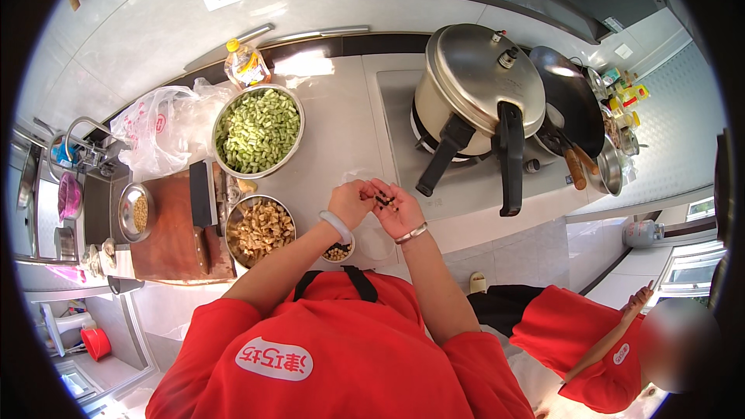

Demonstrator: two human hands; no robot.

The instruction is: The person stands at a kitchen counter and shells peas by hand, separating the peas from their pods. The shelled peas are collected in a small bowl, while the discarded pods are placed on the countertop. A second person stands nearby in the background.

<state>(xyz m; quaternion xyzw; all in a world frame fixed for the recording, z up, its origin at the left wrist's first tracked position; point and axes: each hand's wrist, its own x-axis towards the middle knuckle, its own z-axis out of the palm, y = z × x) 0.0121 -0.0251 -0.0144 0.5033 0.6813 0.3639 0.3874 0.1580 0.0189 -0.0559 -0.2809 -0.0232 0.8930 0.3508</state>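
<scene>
My right hand lies palm up, cupping several small dark and pale pieces, perhaps beans. Over its fingers, my left hand pinches at the pieces; whether something is between its fingertips cannot be told. Below my left wrist, partly covered by it, is a small bowl of dark and pale pieces. To the left stands a metal bowl of brown chopped pieces. Behind that, a larger metal bowl holds chopped green vegetable pieces. A bit of yellowish food lies between the two bowls.
At right, a pressure cooker stands on the stove beside a dark wok. A cleaver lies on a wooden cutting board at left, with a bowl of beans near the sink. Another person in red stands lower right.
</scene>
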